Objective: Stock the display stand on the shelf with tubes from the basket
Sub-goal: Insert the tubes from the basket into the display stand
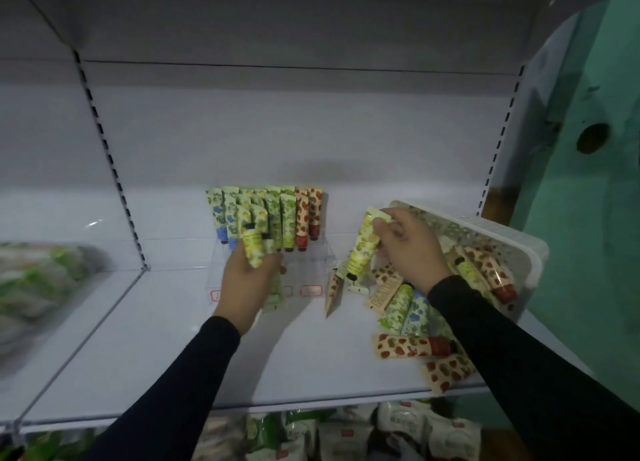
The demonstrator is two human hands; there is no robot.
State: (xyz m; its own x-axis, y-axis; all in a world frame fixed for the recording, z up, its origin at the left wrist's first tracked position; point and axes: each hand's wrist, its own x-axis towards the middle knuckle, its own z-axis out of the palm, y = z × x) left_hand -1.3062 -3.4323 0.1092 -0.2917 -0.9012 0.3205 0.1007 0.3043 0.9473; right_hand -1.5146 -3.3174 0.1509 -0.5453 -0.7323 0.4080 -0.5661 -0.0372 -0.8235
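A clear acrylic display stand (311,258) sits mid-shelf, with rows of patterned tubes (273,211) standing cap-down in its back tiers. My left hand (247,284) is in front of the stand, shut on a yellow-green tube (252,247); a second pale green tube shows below its fingers. My right hand (410,249) is over the white basket (512,239) at the right, gripping a yellow lemon-print tube (363,249) by its crimped end. Several tubes lie in the tilted basket and spill onto the shelf, including strawberry-print tubes (412,346).
The white shelf board (173,339) runs to a front edge low in view. A lone tube (334,292) leans beside the stand. Blurred green packets (38,284) lie on the left shelf bay. Packaged goods (339,433) fill the shelf below. A teal wall (588,183) stands at right.
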